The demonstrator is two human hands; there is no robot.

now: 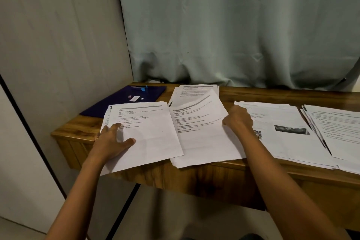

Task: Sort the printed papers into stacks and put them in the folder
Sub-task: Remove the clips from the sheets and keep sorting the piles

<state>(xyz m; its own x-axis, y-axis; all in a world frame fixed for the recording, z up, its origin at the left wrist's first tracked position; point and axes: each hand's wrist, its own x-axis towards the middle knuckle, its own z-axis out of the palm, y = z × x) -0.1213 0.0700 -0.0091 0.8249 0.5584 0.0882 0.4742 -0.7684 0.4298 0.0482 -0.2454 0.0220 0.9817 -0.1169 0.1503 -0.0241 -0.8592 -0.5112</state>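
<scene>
Head view looked down over my two bare forearms at a wooden desk (272, 93) set against a pale curtain (233, 25), with a grey wall (58, 35) on the left. My left hand (111, 140) lay open on the left stack (152, 138) of printed papers, fingers spread flat on the near left part of the top page, thumb pointing right. That stack sat at the near left corner of the desk, its near edge hanging a little past the desk's front.

Just to its right, overlapped by it along one side, was the middle stack (204, 148). My right hand (238, 121) gripped the right edge of that stack's top sheet (196, 119), fingers curled under so that only the back of the hand showed. The sheet's far end was raised off the pile and bowed. Beyond it, towards the curtain, lay the far stack (194, 91), partly hidden by the raised sheet.

Right of my right hand lay the right stack (288, 142), whose top page carried a dark picture and a square code. A last stack (339, 132) overlapped its right side at the frame's edge.

The purple folder (116, 101) lay flat at the far left corner of the desk, the left stack's far edge overlapping its near side. On it were a white label (134, 99) and a small blue thing (143, 89) that I could not make out.
</scene>
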